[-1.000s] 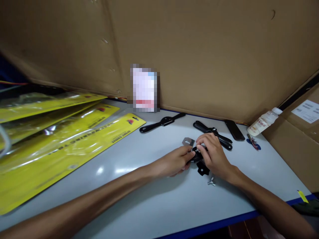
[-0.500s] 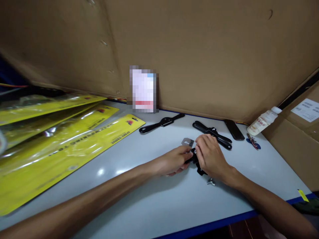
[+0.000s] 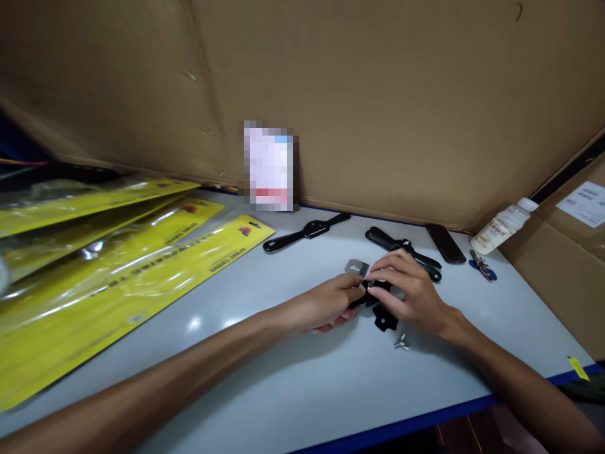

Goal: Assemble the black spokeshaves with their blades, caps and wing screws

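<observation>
My left hand (image 3: 336, 299) is closed around a black spokeshave body (image 3: 363, 297), which it holds just above the table. Over the same tool, my right hand (image 3: 410, 290) brings thumb and forefinger together in a pinch at a small shiny part; what lies between the fingertips is too small to name. A flat steel blade (image 3: 356, 268) with a slot lies just behind my left hand. Below my right hand are a loose black cap plate (image 3: 385, 318) and a silver wing screw (image 3: 401, 343). The far end of the held spokeshave is partly hidden by my right hand.
Another spokeshave (image 3: 307, 231) and a pair of stacked ones (image 3: 393, 243) lie farther back. Yellow blister packs (image 3: 142, 290) cover the left side. A phone (image 3: 445, 244), a bottle (image 3: 503, 226) and coiled wires (image 3: 483, 268) are at right. Cardboard (image 3: 378, 107) walls the back.
My right hand's fingers have lifted and spread slightly, with the thumb now showing at the spokeshave. More of the cap plate below is uncovered. My left hand keeps its hold.
</observation>
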`<action>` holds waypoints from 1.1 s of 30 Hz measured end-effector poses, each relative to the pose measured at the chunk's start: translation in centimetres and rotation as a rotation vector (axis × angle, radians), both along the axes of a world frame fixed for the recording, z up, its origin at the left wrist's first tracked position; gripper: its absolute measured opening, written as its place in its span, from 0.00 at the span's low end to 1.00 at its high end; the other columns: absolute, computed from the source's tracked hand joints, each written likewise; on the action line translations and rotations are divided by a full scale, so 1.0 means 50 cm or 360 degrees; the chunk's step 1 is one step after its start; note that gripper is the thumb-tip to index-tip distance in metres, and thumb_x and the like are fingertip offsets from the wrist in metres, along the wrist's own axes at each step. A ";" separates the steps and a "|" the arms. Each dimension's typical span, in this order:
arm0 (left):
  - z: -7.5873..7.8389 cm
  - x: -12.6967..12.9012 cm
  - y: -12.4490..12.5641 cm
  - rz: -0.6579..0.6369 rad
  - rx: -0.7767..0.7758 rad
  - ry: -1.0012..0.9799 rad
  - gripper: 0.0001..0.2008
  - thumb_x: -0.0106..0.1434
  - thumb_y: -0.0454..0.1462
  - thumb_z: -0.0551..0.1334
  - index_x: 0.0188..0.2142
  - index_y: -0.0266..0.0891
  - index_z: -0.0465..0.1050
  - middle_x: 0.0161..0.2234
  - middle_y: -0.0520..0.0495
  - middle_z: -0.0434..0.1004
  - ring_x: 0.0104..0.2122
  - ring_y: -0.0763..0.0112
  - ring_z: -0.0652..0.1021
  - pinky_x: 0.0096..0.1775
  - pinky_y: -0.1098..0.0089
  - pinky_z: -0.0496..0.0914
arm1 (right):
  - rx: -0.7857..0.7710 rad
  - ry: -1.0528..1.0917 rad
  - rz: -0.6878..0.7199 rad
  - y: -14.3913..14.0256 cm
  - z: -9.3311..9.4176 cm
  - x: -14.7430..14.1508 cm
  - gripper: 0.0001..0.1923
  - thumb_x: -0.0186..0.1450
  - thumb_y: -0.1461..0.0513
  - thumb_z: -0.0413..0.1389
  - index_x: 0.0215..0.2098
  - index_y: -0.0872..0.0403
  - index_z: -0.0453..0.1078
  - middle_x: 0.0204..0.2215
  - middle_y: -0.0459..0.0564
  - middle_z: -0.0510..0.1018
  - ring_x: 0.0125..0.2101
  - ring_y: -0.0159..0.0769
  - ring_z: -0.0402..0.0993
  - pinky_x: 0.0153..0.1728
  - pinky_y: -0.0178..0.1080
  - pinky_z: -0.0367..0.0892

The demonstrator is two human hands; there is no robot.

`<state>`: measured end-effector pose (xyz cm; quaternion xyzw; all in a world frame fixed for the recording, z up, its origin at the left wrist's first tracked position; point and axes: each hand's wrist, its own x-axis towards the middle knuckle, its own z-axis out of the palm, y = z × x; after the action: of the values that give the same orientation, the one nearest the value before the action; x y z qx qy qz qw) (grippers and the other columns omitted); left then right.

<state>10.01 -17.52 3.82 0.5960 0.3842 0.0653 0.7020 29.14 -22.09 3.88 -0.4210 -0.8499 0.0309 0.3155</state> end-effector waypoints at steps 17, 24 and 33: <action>0.006 -0.001 0.007 -0.0252 0.0123 0.0157 0.19 0.71 0.38 0.46 0.59 0.41 0.59 0.22 0.59 0.56 0.16 0.77 0.55 0.15 0.78 0.48 | -0.0541 0.0393 -0.0348 0.006 -0.010 -0.032 0.07 0.62 0.70 0.57 0.30 0.53 0.73 0.20 0.41 0.69 0.25 0.31 0.65 0.30 0.36 0.62; 0.012 -0.002 0.005 -0.0235 0.0089 0.0137 0.20 0.70 0.40 0.48 0.60 0.40 0.59 0.22 0.59 0.57 0.16 0.78 0.54 0.16 0.78 0.47 | -0.0435 0.0192 -0.0035 0.012 0.023 0.018 0.08 0.63 0.65 0.62 0.42 0.51 0.76 0.34 0.47 0.77 0.36 0.35 0.71 0.40 0.41 0.66; 0.007 -0.001 0.005 -0.0253 0.0103 0.0187 0.15 0.70 0.39 0.48 0.55 0.40 0.62 0.21 0.60 0.57 0.16 0.78 0.53 0.15 0.79 0.48 | -0.0195 0.0049 -0.0119 0.007 -0.018 -0.011 0.10 0.67 0.62 0.58 0.28 0.54 0.67 0.30 0.47 0.73 0.34 0.36 0.67 0.41 0.42 0.64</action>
<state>9.94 -17.26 4.16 0.6498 0.3740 -0.0133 0.6616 28.56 -21.76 2.99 -0.4705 -0.8251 0.0774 0.3030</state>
